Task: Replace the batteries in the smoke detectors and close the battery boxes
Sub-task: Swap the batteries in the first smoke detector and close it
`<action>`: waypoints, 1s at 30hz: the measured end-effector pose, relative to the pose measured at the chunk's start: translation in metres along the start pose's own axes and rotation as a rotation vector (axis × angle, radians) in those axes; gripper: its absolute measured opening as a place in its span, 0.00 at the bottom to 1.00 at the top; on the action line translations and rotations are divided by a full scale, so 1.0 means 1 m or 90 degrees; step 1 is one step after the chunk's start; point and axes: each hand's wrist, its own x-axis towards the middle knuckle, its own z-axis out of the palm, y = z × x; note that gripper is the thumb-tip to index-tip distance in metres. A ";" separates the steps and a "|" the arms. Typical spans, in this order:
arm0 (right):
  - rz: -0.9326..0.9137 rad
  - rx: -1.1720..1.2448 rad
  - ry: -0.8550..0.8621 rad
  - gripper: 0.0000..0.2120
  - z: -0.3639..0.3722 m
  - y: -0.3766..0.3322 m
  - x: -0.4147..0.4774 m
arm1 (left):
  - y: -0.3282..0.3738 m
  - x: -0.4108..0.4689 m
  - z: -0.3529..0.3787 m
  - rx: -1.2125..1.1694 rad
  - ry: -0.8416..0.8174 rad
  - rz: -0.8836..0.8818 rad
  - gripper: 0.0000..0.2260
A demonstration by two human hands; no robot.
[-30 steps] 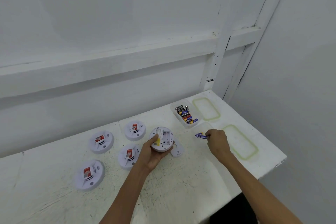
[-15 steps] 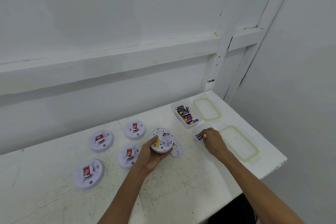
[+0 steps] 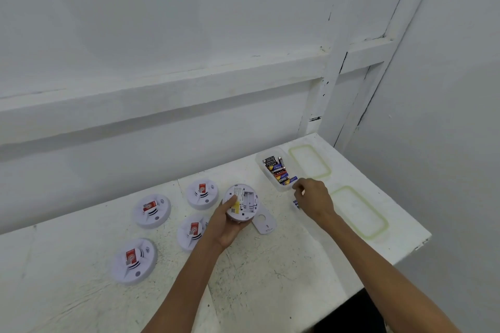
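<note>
1. While the white table (image 3: 270, 265) fills the lower view, four smoke detectors (image 3: 152, 211) lie face up on it, at 8 to 10 o'clock from the left hand (image 3: 224, 227).
2. A far lid (image 3: 309, 161) and a near lid (image 3: 358, 211), both green-rimmed, lie flat at 2 to 3 o'clock.
3. A clear tub (image 3: 266, 174) at 1 o'clock holds AA batteries (image 3: 278, 170).
4. The left hand grips the open smoke detector (image 3: 243, 201), back side up, thumb across it, battery bay showing.
5. The right hand (image 3: 313, 199) hovers by the tub's near corner, fingers curled downward; I cannot tell whether it pinches anything.
6. A battery cover (image 3: 265, 223) lies just beside the held detector, at 4 o'clock.
7. A loose blue battery (image 3: 296, 204) lies beside the right hand, at 8 o'clock.
</note>
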 end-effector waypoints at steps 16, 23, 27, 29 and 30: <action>-0.016 -0.198 -0.137 0.15 0.018 -0.035 0.103 | 0.029 0.002 0.002 0.060 0.024 0.049 0.14; -0.091 -0.234 -0.153 0.20 0.041 -0.039 0.118 | 0.041 0.003 0.006 0.049 0.018 0.045 0.13; -0.110 -0.267 -0.134 0.13 0.056 -0.031 0.120 | 0.043 0.006 0.007 0.042 0.018 0.044 0.14; -0.128 -0.263 -0.112 0.11 0.057 -0.028 0.119 | 0.044 0.007 0.006 0.038 0.024 0.042 0.14; -0.137 -0.258 -0.109 0.11 0.057 -0.026 0.118 | 0.044 0.008 0.006 0.036 0.028 0.042 0.14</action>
